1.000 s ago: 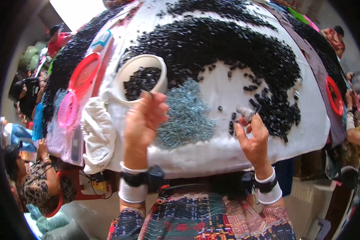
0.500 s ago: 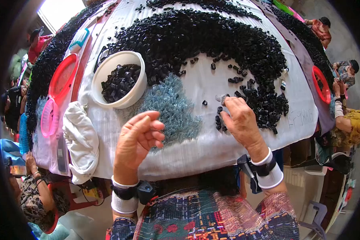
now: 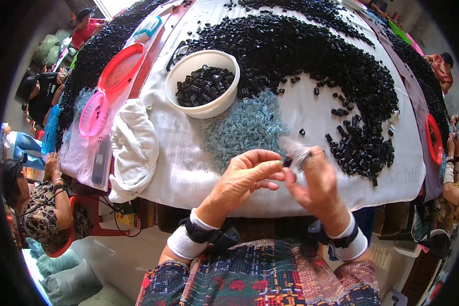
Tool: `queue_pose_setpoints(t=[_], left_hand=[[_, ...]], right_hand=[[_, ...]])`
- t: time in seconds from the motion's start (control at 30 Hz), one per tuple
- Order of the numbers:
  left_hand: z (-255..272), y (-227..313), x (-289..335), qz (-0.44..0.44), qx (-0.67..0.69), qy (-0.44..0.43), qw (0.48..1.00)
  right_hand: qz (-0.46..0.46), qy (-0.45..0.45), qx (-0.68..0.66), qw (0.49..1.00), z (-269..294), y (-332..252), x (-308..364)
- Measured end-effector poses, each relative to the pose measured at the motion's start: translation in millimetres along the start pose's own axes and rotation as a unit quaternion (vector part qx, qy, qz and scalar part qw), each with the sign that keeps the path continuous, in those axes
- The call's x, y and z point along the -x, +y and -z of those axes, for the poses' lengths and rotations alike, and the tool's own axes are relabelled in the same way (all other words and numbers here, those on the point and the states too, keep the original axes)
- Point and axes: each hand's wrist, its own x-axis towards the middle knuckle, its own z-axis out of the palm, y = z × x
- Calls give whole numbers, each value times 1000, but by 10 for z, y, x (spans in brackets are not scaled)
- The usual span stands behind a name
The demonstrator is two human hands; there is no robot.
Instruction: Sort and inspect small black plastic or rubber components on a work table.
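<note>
My left hand (image 3: 244, 177) is closed in a pinch in front of a pile of thin silvery-blue coil springs (image 3: 250, 127). Between its thumb and fingertips is a small black plastic part (image 3: 286, 161). Close beside it, my right hand (image 3: 316, 181) is smeared by motion. A blurred grey, fuzzy-looking piece sits at its fingertips; whether this is held or wrapped around a finger I cannot tell. Loose black plastic parts (image 3: 364, 153) lie to its right, part of a wide curved heap (image 3: 311, 51) of the same small pieces beyond both hands.
A white bowl (image 3: 209, 109) of black parts stands left of the springs. Nearby lie a bundled white cloth (image 3: 134, 148), a red-rimmed tray (image 3: 104, 84), a pink basket (image 3: 81, 125) and a grey flat case (image 3: 101, 159). Other people sit around the cloth-covered table, one (image 3: 41, 199) at lower left.
My hands have come together, the right one leaving the loose black parts. The left now pinches a black part. The whole view has shifted, so the table's contents appear farther right.
</note>
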Motion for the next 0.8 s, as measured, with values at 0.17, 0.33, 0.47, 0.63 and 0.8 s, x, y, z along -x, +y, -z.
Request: queue_pose_setpoints(t=[0.17,0.33,0.47,0.63,0.8], left_hand=[[47,19,80,2,-6,-21,1000],[168,17,167,-24,-3,0,1000],[228,130,227,-65,10,47,997],[289,122,261,-75,27,31,996],[280,71,264,-43,17,17,999]], right_hand=[[15,-9,-24,1000,-118,-127,98],[71,7,-31,997,-237,-164,105],[-136,76,53,986,48,159,184],[-238,26,38,970,135,380,213],[-135,-23,115,984,42,415,202]])
